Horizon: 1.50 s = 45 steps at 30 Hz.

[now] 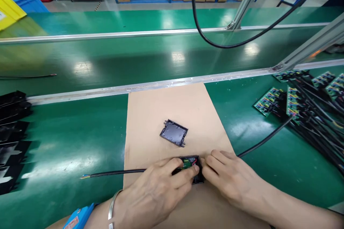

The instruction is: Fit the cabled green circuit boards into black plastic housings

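Observation:
A small black open case point(191, 166) with a green circuit board and coloured wires inside lies on a tan cardboard sheet point(172, 107). My left hand point(158, 193) grips it from the left, fingers curled over its near edge. My right hand point(228, 179) pinches its right side. One black cable point(115, 173) runs out left from the case, ending in bared coloured wires. Another black cable point(263, 139) runs right. A black lid point(173, 133) lies apart on the cardboard, just beyond the case.
Several green circuit boards with black cables point(298, 103) are piled at the right. Black plastic parts point(12, 132) are stacked at the left edge. A green conveyor belt point(134, 57) runs behind a metal rail point(161, 85). A black hose point(215, 43) hangs over it.

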Available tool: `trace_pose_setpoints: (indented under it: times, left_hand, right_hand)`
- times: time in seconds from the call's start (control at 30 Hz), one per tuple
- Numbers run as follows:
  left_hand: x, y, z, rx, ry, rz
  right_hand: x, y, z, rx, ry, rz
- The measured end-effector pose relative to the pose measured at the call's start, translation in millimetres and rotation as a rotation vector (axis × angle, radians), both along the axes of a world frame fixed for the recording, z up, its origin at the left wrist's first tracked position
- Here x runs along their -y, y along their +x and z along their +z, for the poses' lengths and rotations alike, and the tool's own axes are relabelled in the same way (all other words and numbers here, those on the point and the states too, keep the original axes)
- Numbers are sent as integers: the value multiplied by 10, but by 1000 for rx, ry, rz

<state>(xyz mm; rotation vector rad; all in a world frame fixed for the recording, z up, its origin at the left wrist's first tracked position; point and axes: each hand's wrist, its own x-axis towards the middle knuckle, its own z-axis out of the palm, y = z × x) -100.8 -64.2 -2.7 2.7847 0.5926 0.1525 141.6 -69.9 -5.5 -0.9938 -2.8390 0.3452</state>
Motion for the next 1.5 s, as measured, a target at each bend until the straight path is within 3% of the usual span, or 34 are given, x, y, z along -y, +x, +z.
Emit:
trace_pose_setpoints:
  times: [0.2, 0.43, 0.7, 0.83, 1.13, 1.37, 1.5]
  left_hand:
    - [-8, 35, 43, -52, -89, 16]
    - [-18, -40, -62, 128, 14, 19]
    - [22, 14, 31, -28, 32, -50]
    - [46, 51, 47, -81, 46, -38]
    - [80, 15, -41, -92, 103, -17]
    - [117, 87, 2, -159, 345, 41]
    - [140, 121, -40, -157, 332, 20]
  right_hand:
    - [26, -20, -27, 56, 50, -62]
    - [101, 82, -129, -198, 62, -220]
    - [119, 123, -241, -248, 218, -65]
    - [82, 114, -240, -237, 225, -31]
    - [84, 129, -308, -251, 139, -70]
    - [70, 85, -300, -330, 243, -114]
    - [49, 89, -301, -360, 238, -107]
